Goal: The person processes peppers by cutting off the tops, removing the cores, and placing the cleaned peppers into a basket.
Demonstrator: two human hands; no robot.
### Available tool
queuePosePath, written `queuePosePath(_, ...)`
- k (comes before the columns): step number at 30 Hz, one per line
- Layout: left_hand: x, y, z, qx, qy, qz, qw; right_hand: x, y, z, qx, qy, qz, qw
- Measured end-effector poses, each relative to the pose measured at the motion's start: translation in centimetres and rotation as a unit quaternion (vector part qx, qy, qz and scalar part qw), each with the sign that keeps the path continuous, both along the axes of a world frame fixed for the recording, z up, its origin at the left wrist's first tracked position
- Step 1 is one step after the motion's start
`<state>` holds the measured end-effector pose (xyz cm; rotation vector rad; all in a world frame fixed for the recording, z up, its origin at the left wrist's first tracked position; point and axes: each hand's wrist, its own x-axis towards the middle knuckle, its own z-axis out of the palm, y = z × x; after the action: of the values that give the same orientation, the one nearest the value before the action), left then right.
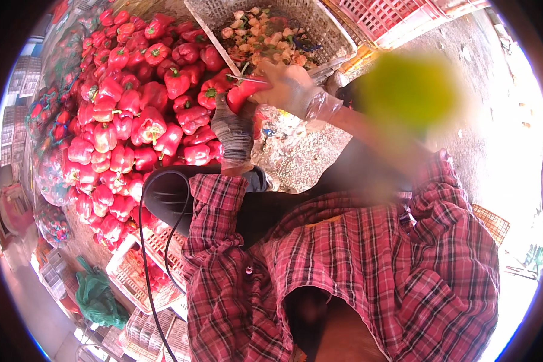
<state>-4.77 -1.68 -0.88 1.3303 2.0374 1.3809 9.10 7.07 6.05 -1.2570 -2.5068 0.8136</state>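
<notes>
My left hand (234, 130), in a grey glove with a clear cuff, is closed round the lower side of a red bell pepper (243, 92). From the right, my right hand (288, 87), in a pale thin glove, meets the same pepper with its fingers curled and slightly blurred. A thin, pale strip that looks like a knife blade (250, 79) runs from the right fingers across the pepper's top; its handle is hidden. Just beyond both hands stands a whitish plastic crate (208, 27) holding many small pale-orange pepper cores (265, 36).
A big heap of red bell peppers (133, 102) fills the left side, with filled net bags (51, 145) behind it. More crates (380, 21) stand at the back right, others (142, 277) at lower left by a green net (99, 295). A blurred yellow-green blob (410, 90) covers part of my right forearm.
</notes>
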Motion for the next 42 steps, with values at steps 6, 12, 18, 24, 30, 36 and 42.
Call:
queuePosePath(6,-0.9,-0.3,2.8,0.108,-0.080,-0.023,0.991,-0.1,0.6,0.5,-0.014,0.153,0.053,0.987)
queuePosePath(12,-4.7,-0.2,3.8,0.080,-0.005,-0.190,0.978,1.4,3.9,4.0,-0.101,0.059,0.092,0.989)
queuePosePath(18,-4.8,0.2,3.3,0.112,0.056,-0.259,0.958,0.6,3.7,2.1,-0.111,0.077,0.175,0.975)
queuePosePath(24,-3.9,0.2,2.8,-0.004,-0.120,-0.252,0.960,0.5,4.7,-0.3,-0.160,0.005,0.136,0.978)
queuePosePath(30,-1.0,-0.4,2.3,-0.088,-0.360,-0.273,0.888,0.4,3.6,-1.3,-0.110,0.013,-0.034,0.993)
queuePosePath(36,3.4,-0.8,-7.2,-0.068,-0.660,-0.036,0.747,-0.6,1.0,-7.7,-0.108,0.025,-0.041,0.993)
queuePosePath(42,0.4,1.0,-5.7,-0.057,-0.729,-0.081,0.677,0.0,1.2,-8.0,-0.111,0.096,0.004,0.989)
